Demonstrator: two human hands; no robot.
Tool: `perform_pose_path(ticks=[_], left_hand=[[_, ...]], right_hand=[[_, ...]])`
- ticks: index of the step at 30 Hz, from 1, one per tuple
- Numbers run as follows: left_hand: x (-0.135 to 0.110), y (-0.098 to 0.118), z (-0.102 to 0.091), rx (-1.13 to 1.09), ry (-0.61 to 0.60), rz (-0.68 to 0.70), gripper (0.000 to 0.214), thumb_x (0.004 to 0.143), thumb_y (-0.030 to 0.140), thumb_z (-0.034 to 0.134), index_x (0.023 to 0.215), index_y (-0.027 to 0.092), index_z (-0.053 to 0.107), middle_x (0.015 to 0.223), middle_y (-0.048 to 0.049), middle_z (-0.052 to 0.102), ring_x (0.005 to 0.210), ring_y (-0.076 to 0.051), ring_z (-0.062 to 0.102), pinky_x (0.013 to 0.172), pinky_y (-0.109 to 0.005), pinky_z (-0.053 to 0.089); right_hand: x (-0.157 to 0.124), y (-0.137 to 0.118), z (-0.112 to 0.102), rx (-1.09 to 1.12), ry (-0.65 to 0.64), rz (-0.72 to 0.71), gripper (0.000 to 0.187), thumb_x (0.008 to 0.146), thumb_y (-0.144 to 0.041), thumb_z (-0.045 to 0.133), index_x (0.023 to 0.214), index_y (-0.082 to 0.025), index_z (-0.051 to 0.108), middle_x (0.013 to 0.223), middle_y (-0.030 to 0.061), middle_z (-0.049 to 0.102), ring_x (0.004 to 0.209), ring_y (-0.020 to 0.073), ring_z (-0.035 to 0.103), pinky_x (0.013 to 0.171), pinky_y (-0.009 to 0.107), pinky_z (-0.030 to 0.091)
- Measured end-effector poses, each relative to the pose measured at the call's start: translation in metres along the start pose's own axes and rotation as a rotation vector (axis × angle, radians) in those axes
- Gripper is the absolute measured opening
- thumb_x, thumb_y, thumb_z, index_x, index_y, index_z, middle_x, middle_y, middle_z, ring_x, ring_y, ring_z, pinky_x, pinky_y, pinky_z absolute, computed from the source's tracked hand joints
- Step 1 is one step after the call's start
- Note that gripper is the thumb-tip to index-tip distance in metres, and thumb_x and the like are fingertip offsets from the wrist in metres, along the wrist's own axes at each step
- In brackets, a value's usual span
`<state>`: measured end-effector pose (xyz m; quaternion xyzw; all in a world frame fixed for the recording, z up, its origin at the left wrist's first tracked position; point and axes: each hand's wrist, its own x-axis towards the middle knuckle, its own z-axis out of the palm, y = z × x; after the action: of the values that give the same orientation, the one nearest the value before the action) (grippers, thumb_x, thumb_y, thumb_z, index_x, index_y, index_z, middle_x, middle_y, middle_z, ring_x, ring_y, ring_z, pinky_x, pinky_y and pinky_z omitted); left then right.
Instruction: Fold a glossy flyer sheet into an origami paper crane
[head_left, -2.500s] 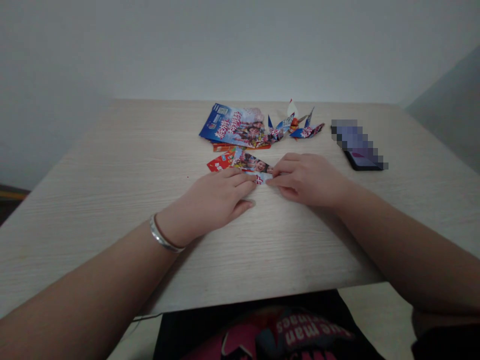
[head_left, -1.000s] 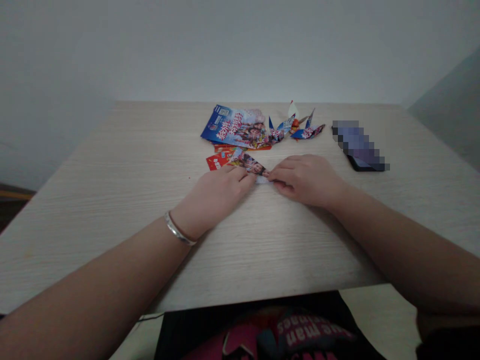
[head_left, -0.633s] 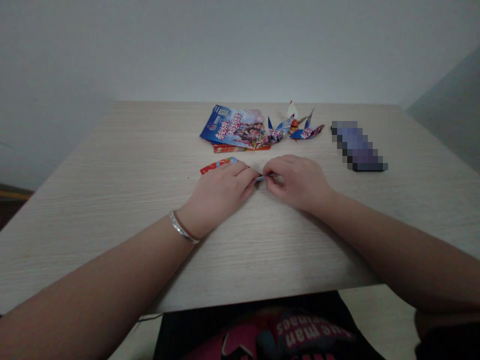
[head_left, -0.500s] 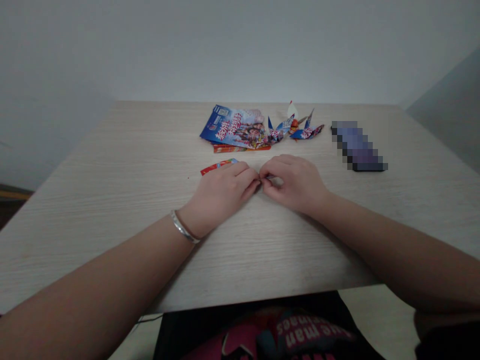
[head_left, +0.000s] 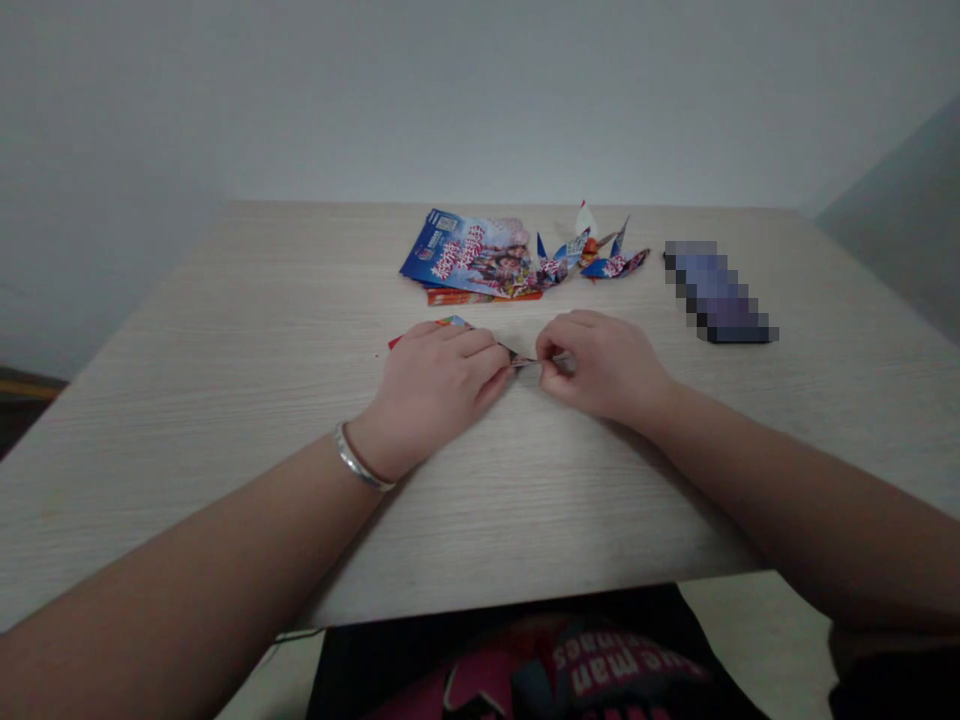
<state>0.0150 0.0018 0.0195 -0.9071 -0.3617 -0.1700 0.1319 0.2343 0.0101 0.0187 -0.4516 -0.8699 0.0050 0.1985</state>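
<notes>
A narrow folded strip of printed paper (head_left: 523, 359) lies on the light wooden table (head_left: 225, 380). My left hand (head_left: 435, 385), with a silver bracelet on the wrist, lies over the strip's left part with its fingers pressed down. A red tip of the paper (head_left: 395, 341) pokes out to the left of that hand. My right hand (head_left: 604, 365) pinches the strip's right end between thumb and fingers. Most of the paper is hidden under the two hands.
Behind the hands lie a blue printed leaflet (head_left: 461, 255) on an orange sheet, and two or three folded paper shapes (head_left: 592, 255). A blurred dark phone (head_left: 720, 295) rests at the right. A pale wall stands behind the table's far edge.
The wide printed paper seen earlier has been folded down into a narrow strip. Both hands closed in on it, and now the right hand has drawn slightly to the right along it.
</notes>
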Motion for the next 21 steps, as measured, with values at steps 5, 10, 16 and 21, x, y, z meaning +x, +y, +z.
perform_pose_path(ticks=[5, 10, 16, 21], left_hand=[[-0.003, -0.003, 0.0, 0.02, -0.033, -0.036, 0.032, 0.102, 0.033, 0.049, 0.083, 0.02, 0.071, 0.083, -0.004, 0.072, 0.08, -0.023, 0.066, 0.069, -0.037, 0.044], [-0.005, -0.006, 0.001, 0.001, -0.027, -0.075, 0.03, 0.101, 0.032, 0.05, 0.083, 0.02, 0.071, 0.082, -0.0045, 0.072, 0.078, -0.023, 0.065, 0.068, -0.037, 0.043], [-0.004, -0.006, 0.0, -0.055, 0.012, -0.093, 0.025, 0.097, 0.029, 0.052, 0.084, 0.019, 0.071, 0.086, -0.0061, 0.072, 0.078, -0.021, 0.064, 0.07, -0.036, 0.043], [-0.003, -0.003, -0.001, -0.107, 0.077, -0.094, 0.019, 0.092, 0.024, 0.051, 0.09, 0.019, 0.07, 0.087, -0.0055, 0.072, 0.077, -0.021, 0.064, 0.072, -0.037, 0.044]], right_hand=[[-0.002, 0.006, -0.001, -0.007, 0.015, 0.026, 0.007, 0.077, -0.019, 0.057, 0.08, -0.021, 0.063, 0.083, 0.0042, 0.072, 0.079, 0.0211, 0.065, 0.067, 0.031, 0.041], [-0.004, 0.021, -0.003, 0.044, 0.023, 0.097, 0.004, 0.074, -0.019, 0.06, 0.077, -0.022, 0.061, 0.078, 0.0033, 0.07, 0.073, 0.0207, 0.063, 0.064, 0.032, 0.04], [-0.004, 0.027, 0.004, 0.328, 0.108, 0.025, 0.008, 0.082, -0.024, 0.063, 0.089, -0.02, 0.065, 0.085, 0.0043, 0.07, 0.077, 0.0189, 0.065, 0.069, 0.031, 0.049], [-0.001, 0.011, 0.008, 0.315, 0.103, -0.131, 0.008, 0.087, -0.019, 0.061, 0.083, -0.021, 0.067, 0.082, 0.0023, 0.07, 0.074, 0.0159, 0.064, 0.07, 0.029, 0.049]])
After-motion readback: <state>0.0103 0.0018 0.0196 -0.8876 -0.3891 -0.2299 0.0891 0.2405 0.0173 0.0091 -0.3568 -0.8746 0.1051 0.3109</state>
